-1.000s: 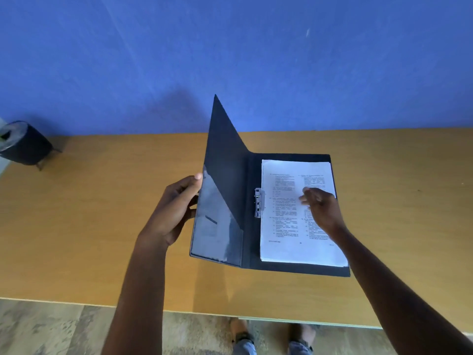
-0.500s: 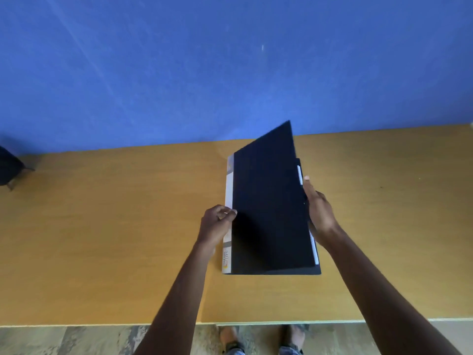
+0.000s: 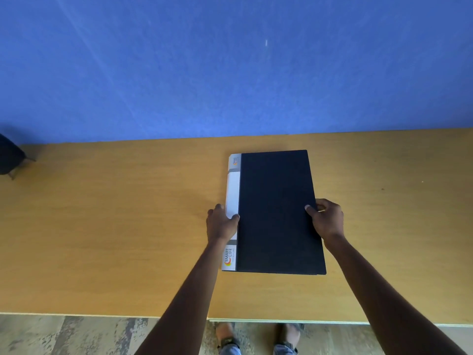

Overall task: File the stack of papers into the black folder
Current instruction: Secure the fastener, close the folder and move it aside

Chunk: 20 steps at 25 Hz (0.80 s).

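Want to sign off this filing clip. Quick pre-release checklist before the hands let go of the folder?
1. Cover shut flat on the black folder: ok.
2. No paper sticking out past the edges: ok, none visible.
3. Papers clipped inside: cannot tell, the cover hides them.
4. Folder fully on the wooden table, clear of the near edge: ok.
5. Left hand on the white spine strip, right hand on the opposite edge, both gripping: ok.
6. Nothing beside the folder to knock; the dark object at far left is well apart: ok.
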Each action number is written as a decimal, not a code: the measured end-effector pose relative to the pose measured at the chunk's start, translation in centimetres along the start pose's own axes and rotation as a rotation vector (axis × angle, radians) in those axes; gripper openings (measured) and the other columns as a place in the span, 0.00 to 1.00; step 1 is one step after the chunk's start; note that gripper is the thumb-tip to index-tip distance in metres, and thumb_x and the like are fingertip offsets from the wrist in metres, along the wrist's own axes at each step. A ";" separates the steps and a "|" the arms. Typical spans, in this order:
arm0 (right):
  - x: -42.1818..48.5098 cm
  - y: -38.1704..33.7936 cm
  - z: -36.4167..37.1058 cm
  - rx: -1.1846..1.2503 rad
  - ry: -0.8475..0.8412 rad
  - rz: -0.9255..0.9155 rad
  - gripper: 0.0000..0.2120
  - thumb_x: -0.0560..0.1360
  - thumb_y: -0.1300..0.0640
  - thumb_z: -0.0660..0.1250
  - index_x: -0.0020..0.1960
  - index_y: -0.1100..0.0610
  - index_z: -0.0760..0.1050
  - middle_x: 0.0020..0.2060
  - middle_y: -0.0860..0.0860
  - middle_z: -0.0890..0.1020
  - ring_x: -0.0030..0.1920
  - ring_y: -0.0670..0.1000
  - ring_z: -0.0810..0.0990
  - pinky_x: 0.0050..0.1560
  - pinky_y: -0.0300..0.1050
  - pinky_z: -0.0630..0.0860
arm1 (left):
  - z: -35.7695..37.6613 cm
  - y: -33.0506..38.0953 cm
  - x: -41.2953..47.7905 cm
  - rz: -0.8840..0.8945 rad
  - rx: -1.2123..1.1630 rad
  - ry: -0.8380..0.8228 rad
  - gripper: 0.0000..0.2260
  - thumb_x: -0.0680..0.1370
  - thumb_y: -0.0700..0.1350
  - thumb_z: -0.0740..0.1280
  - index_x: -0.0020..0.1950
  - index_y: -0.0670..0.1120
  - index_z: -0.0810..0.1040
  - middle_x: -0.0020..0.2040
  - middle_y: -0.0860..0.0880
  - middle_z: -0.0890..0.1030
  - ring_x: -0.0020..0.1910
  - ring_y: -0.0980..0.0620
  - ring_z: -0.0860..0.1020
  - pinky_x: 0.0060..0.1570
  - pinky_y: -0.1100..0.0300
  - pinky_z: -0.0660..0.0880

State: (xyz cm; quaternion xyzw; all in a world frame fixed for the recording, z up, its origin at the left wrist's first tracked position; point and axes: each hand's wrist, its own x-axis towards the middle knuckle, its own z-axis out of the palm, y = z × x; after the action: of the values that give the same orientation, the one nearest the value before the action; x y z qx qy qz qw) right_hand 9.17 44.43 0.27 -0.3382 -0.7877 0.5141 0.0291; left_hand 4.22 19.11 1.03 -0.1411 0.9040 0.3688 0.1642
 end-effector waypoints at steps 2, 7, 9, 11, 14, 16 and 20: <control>0.5 0.4 0.3 -0.158 0.021 -0.070 0.06 0.75 0.60 0.71 0.47 0.62 0.82 0.42 0.54 0.84 0.43 0.57 0.81 0.42 0.44 0.73 | 0.1 0.2 0.0 -0.025 0.009 0.006 0.25 0.77 0.47 0.68 0.71 0.39 0.68 0.68 0.40 0.71 0.68 0.40 0.71 0.64 0.47 0.72; 0.4 0.5 1.1 -0.558 -0.023 -0.098 0.17 0.75 0.52 0.73 0.54 0.67 0.78 0.56 0.62 0.75 0.53 0.64 0.78 0.49 0.53 0.79 | 0.5 1.1 0.3 -0.015 0.049 0.003 0.27 0.77 0.50 0.68 0.72 0.39 0.66 0.70 0.40 0.71 0.69 0.39 0.71 0.63 0.47 0.72; 0.0 0.4 1.4 -0.650 -0.037 -0.113 0.20 0.76 0.50 0.72 0.57 0.66 0.77 0.58 0.61 0.73 0.57 0.63 0.75 0.52 0.56 0.79 | 0.7 1.3 0.7 -0.037 0.064 0.015 0.28 0.76 0.52 0.69 0.71 0.39 0.67 0.68 0.40 0.73 0.67 0.39 0.72 0.61 0.47 0.73; -0.2 0.3 1.5 -0.706 -0.038 -0.130 0.19 0.77 0.50 0.71 0.58 0.65 0.77 0.58 0.61 0.72 0.59 0.63 0.74 0.54 0.58 0.78 | 0.7 1.3 1.4 -0.090 0.014 0.018 0.26 0.76 0.53 0.69 0.67 0.38 0.70 0.65 0.40 0.76 0.63 0.39 0.75 0.58 0.47 0.75; -0.4 0.3 1.6 -0.718 -0.025 -0.107 0.20 0.77 0.49 0.70 0.60 0.63 0.76 0.59 0.61 0.71 0.59 0.63 0.73 0.55 0.58 0.78 | 0.5 0.8 2.7 -0.132 -0.155 0.008 0.19 0.77 0.52 0.69 0.58 0.37 0.78 0.58 0.41 0.82 0.54 0.40 0.81 0.49 0.51 0.78; -0.5 0.1 1.7 -0.704 -0.017 -0.073 0.21 0.77 0.48 0.70 0.62 0.62 0.75 0.60 0.60 0.71 0.60 0.63 0.72 0.55 0.59 0.78 | 0.5 0.4 2.9 -0.147 -0.301 0.008 0.15 0.77 0.48 0.69 0.56 0.38 0.79 0.57 0.41 0.83 0.52 0.41 0.82 0.50 0.50 0.80; -0.2 0.2 1.7 -0.642 -0.010 -0.018 0.22 0.76 0.49 0.71 0.62 0.63 0.74 0.62 0.61 0.70 0.60 0.64 0.73 0.51 0.57 0.78 | 0.7 -0.3 2.1 -0.206 -0.675 -0.050 0.10 0.77 0.44 0.71 0.56 0.44 0.78 0.56 0.43 0.83 0.53 0.40 0.82 0.49 0.51 0.78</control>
State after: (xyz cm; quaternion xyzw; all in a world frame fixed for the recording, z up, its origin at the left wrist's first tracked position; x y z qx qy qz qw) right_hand 8.74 43.03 -0.63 -0.3205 -0.9127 0.2409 -0.0784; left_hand 2.60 19.14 -0.50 -0.2688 0.7079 0.6316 0.1664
